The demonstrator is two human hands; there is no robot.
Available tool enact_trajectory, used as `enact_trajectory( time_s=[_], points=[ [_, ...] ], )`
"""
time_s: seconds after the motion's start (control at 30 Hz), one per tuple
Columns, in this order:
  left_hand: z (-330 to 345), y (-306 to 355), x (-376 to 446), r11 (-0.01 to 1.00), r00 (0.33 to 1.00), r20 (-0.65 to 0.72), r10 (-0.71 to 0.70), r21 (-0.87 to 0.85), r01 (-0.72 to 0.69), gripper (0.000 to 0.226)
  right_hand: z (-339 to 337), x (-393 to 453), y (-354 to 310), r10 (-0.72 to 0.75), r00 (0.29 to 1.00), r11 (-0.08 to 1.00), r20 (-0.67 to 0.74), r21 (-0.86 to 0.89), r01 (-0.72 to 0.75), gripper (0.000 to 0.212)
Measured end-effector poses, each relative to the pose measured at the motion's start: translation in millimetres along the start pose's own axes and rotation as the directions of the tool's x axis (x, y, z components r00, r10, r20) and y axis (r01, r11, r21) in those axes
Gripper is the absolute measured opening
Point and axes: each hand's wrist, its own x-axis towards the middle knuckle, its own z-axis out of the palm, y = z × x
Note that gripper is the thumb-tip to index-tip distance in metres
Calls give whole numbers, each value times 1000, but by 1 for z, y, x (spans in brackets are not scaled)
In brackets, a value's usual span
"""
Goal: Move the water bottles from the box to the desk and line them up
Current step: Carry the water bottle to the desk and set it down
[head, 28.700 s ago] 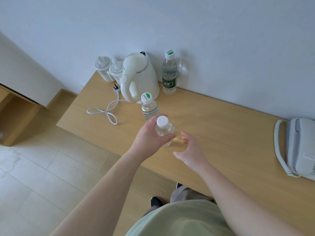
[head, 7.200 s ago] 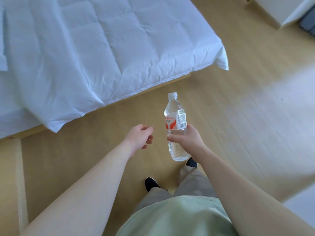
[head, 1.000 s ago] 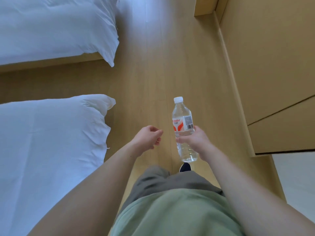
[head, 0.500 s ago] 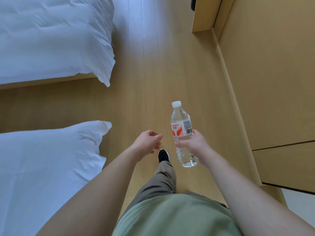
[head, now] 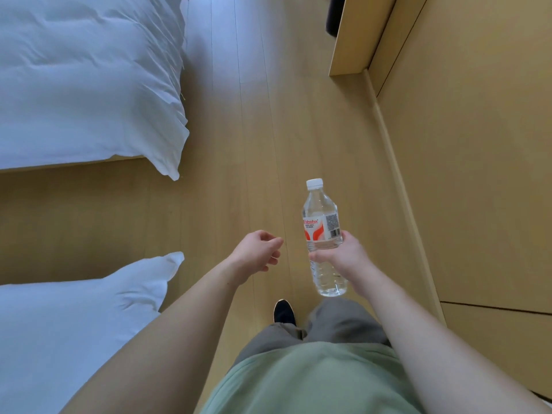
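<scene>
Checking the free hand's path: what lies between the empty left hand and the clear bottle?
Nothing: the head view shows only bare wooden floor between left hand and clear plastic water bottle.

light wooden plank floor; two beds with white duvets on the left, the far bed and the near bed, a strip of floor between them; light wood cabinet panels along the right wall; a dark object at the top edge beside a wooden panel, partly hidden; one black shoe on the floor

One water bottle; two hands; two white beds; one shoe.
</scene>
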Motion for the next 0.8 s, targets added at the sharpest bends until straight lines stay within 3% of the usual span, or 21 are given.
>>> enact_trajectory(
  time_s=[0.3,0.8],
  points=[
    [-31,83,85,1000,1000,-8,-17,10,17,29,-17,99,-81,8,1000,1000,25,-24,-8,57],
    [-70,281,223,999,996,-84,-29,-16,28,27,-73,276,-262,-4,993,995,120,-103,16,58]
  ],
)
